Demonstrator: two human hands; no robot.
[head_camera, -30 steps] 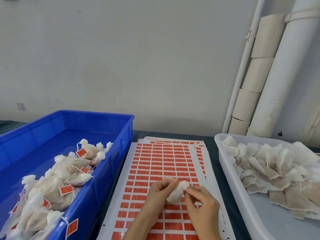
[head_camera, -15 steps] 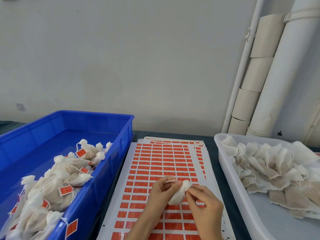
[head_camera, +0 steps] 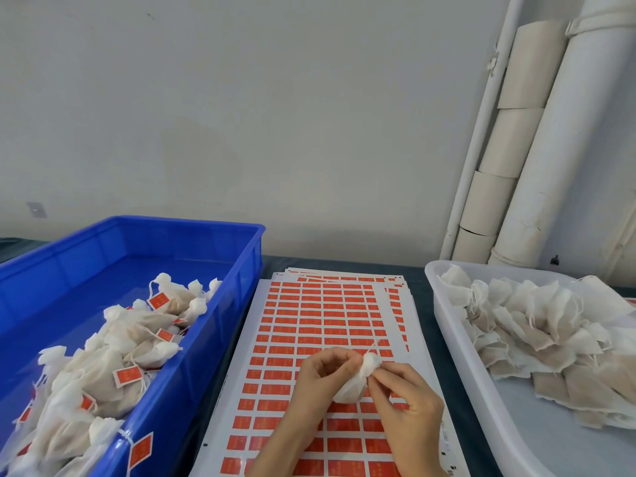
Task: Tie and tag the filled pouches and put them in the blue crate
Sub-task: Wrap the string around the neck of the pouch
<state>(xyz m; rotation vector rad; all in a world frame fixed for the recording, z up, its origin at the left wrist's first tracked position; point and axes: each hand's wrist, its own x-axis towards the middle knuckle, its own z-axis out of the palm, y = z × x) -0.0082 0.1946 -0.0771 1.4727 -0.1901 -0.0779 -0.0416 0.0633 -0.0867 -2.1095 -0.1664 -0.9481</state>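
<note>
Pouch [head_camera: 358, 380] held just over label sheets [head_camera: 330, 311], center-front of desk [head_camera: 471, 435]. Both hands on it: L hand [head_camera: 323, 376] curled round body from left side, R hand [head_camera: 406, 404] pinching gathered top w/ thumb + forefinger. Thin string [head_camera: 373, 346] sticks up from top; can't tell if knot is done. Sheets = stack of orange-red labels on white backing, sitting btwn the two bins. Blue crate [head_camera: 192, 232] just left of sheets, holds pile of tagged pouches [head_camera: 113, 356]; one tag [head_camera: 141, 449] hangs over near rim. White tray [head_camera: 447, 321] on right w/ heap of untied pouches [head_camera: 537, 325]. Pipes [head_camera: 564, 149] on wall behind tray.
</note>
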